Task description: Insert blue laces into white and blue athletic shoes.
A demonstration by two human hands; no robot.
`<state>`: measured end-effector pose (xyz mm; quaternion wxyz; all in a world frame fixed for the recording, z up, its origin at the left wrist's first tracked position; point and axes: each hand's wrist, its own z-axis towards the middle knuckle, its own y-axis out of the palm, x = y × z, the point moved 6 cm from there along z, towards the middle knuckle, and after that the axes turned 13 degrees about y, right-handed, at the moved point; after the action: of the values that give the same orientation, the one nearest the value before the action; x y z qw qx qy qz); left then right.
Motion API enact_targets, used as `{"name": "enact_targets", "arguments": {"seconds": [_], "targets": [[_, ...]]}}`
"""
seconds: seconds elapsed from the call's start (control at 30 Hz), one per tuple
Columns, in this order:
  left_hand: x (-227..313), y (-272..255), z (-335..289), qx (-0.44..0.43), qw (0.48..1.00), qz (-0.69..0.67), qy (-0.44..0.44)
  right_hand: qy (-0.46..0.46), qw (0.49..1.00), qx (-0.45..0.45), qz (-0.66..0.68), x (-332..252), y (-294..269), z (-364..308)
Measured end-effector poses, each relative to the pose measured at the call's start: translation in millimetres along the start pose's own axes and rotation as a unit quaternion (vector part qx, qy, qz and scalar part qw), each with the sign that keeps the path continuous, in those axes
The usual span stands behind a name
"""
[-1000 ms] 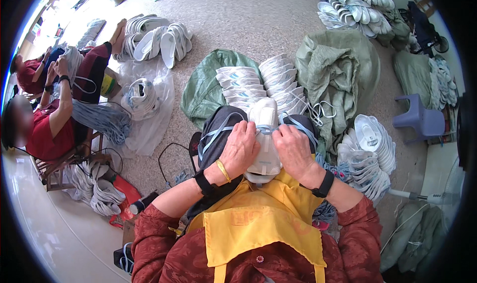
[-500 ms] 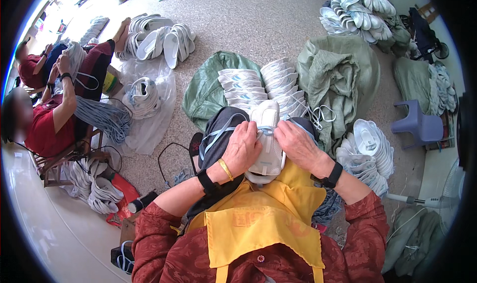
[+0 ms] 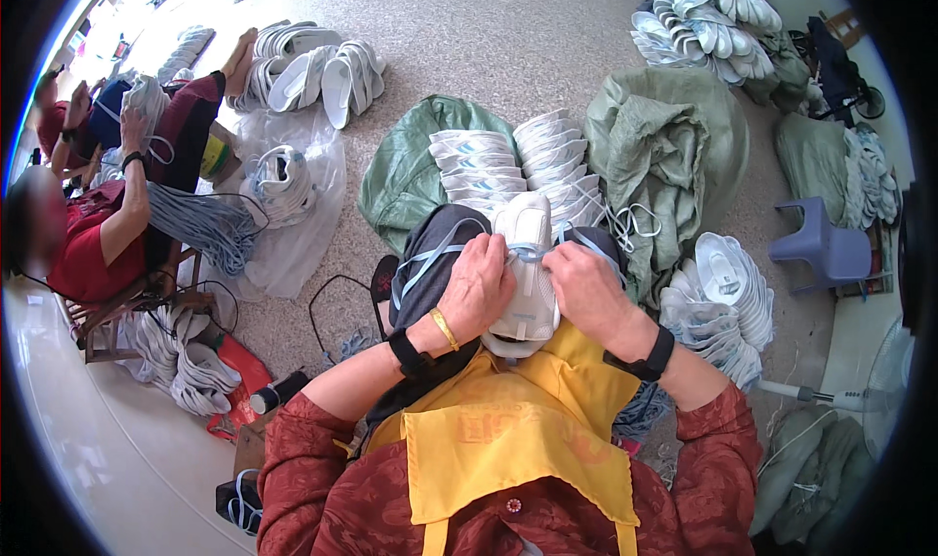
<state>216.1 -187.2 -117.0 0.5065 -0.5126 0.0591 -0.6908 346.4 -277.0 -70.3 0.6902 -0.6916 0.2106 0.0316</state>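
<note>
A white shoe upper (image 3: 528, 312) lies across my lap, its toe end pointing away from me. A light blue shoelace (image 3: 528, 254) crosses it between my hands, and a loose length trails over my left knee. My left hand (image 3: 479, 284) is closed at the upper's left edge, fingers pinching the lace there. On the opposite edge, my right hand (image 3: 591, 297) also has its fingers curled in on the lace. Its fingertips are partly hidden. Just beyond my knees, white shoe uppers (image 3: 476, 170) stand in two stacked rows.
Green sacks (image 3: 674, 146) flank the stacks. More uppers (image 3: 723, 292) are piled at my right, near a purple plastic stool (image 3: 823, 243) and a fan (image 3: 884, 390). At left a co-worker (image 3: 98, 224) sits with a bundle of blue-grey laces (image 3: 210, 229).
My right hand has turned slightly inward and the lace between my hands shows more. My left hand stays nearly in place. At left, the co-workers' hands have shifted.
</note>
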Motion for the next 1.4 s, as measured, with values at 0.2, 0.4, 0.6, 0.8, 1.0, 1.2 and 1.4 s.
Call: {"name": "enact_targets", "arguments": {"seconds": [0.2, 0.4, 0.6, 0.8, 1.0, 1.2, 1.4], "targets": [[-2.3, 0.0, -1.8, -0.014, 0.999, -0.031, -0.007, -0.025, 0.988, -0.005, -0.154, -14.0, 14.6, 2.8], [-2.9, -1.0, -2.2, -0.004, 0.999, -0.049, -0.011, -0.096, 0.988, 0.076, -0.088, -11.8, -4.5, 0.7], [-3.7, -2.3, -2.7, 0.002, 0.997, -0.070, -0.025, -0.125, 0.987, 0.081, -0.067, -9.0, -3.4, 0.6], [-2.0, -3.0, -1.7, 0.018, 0.997, -0.069, -0.007, -0.253, 0.962, 0.056, -0.085, -27.3, -4.7, -6.0], [-3.6, -2.4, -4.2, 0.005, 0.998, -0.063, -0.014, 0.149, 0.928, -0.087, 0.331, -6.9, 7.2, 3.3], [-6.0, -0.7, -5.1, 0.023, 0.997, -0.072, -0.006, 0.041, 0.983, 0.057, 0.171, -21.5, 11.5, 16.1], [-7.2, -2.2, -3.8, 0.040, 0.996, -0.084, -0.003, 0.049, 0.992, 0.084, 0.084, -24.1, 28.0, 16.3]]}}
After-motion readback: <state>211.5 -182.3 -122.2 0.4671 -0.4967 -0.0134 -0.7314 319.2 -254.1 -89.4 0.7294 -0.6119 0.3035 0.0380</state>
